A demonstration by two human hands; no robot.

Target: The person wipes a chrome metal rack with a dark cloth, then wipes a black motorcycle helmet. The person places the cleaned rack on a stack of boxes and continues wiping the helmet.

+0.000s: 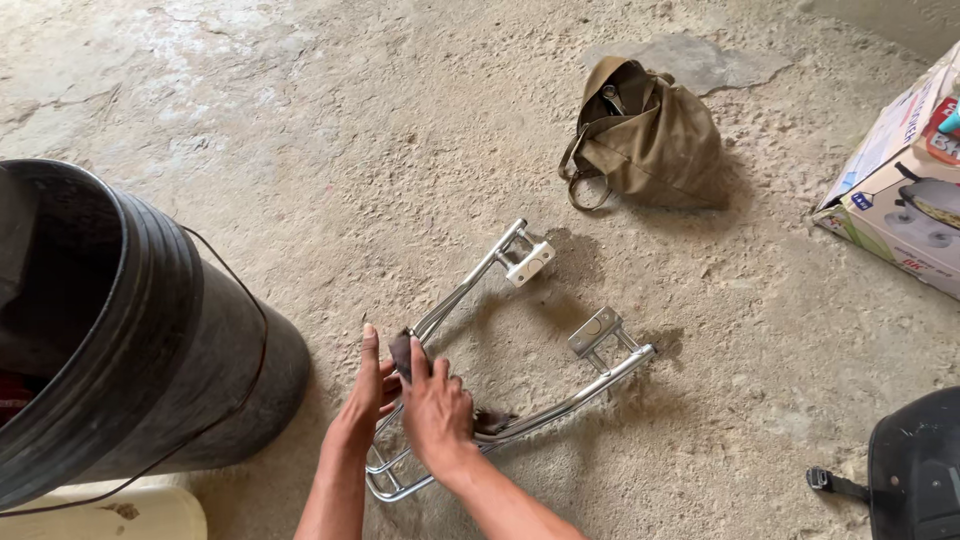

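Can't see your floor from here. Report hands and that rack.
Left hand steadying bent chrome tube rack. Right hand pressing dark cloth on it. Black plastic bucket close at left.

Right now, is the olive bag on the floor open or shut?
Open. The olive bag has its top mouth gaping, dark interior showing, strap loose beside it on the concrete floor.
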